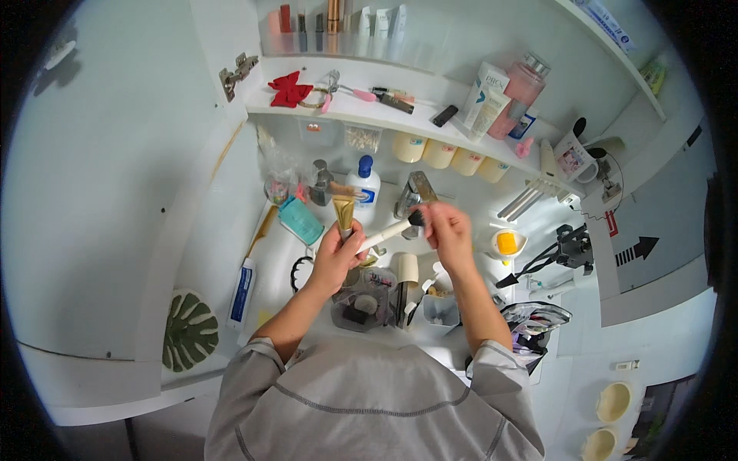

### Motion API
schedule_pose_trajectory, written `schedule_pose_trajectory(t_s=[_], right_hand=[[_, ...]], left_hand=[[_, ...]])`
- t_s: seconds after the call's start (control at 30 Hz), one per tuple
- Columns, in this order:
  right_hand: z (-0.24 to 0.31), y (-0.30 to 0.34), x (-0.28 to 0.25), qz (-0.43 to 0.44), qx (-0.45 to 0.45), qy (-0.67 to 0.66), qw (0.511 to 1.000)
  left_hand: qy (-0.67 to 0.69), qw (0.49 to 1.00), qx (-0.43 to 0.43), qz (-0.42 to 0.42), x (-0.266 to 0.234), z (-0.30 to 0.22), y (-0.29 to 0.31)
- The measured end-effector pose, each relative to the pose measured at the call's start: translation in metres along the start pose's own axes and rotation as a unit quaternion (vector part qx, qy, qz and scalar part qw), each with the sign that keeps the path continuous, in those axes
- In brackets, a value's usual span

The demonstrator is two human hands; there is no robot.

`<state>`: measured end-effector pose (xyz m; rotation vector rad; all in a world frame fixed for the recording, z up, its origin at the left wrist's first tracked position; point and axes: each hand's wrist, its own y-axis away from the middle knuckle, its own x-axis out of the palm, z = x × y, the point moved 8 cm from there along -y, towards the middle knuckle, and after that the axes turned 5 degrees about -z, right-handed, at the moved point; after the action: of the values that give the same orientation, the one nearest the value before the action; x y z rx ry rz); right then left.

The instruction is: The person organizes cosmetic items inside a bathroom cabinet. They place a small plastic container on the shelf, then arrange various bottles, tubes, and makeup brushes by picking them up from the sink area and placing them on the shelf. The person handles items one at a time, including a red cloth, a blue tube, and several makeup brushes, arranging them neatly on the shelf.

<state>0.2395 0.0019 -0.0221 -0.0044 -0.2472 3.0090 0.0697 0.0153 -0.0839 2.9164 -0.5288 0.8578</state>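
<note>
My left hand (338, 253) is closed around two makeup brushes. One brush (344, 207) has a gold ferrule and light brown bristles and points away from me. The other, a white-handled brush (388, 233), slants to the right and ends in black bristles. Against those bristles my right hand (448, 234) has its fingers curled, slightly blurred, at the tip of the brush head. Beneath the hands stands a clear container (338, 315) with dark items inside, beside a cream cylinder (407, 269). Behind them are a chrome faucet (415, 194) and a white bottle with a blue cap (364, 184).
A teal bottle (300, 221), a toothpaste tube (242, 292) and a comb (264, 229) lie on the left. Cosmetics and a red bow (290, 90) rest on the shelf (346, 104) above. Cream cups (440, 154) hang underneath. At right sits a dish with a yellow block (506, 243).
</note>
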Motion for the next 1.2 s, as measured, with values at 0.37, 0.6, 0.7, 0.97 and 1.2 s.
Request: schedule_pose_trajectory(t_s=[0.37, 0.6, 0.7, 0.97, 1.2], right_hand=[[0.008, 0.003, 0.037, 0.118, 0.018, -0.105, 0.987], [0.151, -0.094, -0.024, -0.080, -0.234, 0.018, 0.969], [0.214, -0.163, -0.033, -0.122, -0.343, 0.082, 0.928], [0.208, -0.264, -0.005, -0.124, -0.297, 0.327, 0.889], [0.195, -0.257, -0.006, -0.186, -0.354, 0.374, 0.837]], left_hand=[[0.017, 0.999, 0.007, 0.031, 0.016, -0.002, 0.003], [0.020, 0.998, 0.047, -0.021, -0.013, -0.020, -0.009], [0.012, 0.999, 0.021, -0.024, -0.021, -0.012, -0.005], [0.001, 0.998, 0.014, -0.060, -0.050, 0.004, 0.010], [-0.013, 0.996, 0.007, -0.086, -0.063, 0.010, 0.013]])
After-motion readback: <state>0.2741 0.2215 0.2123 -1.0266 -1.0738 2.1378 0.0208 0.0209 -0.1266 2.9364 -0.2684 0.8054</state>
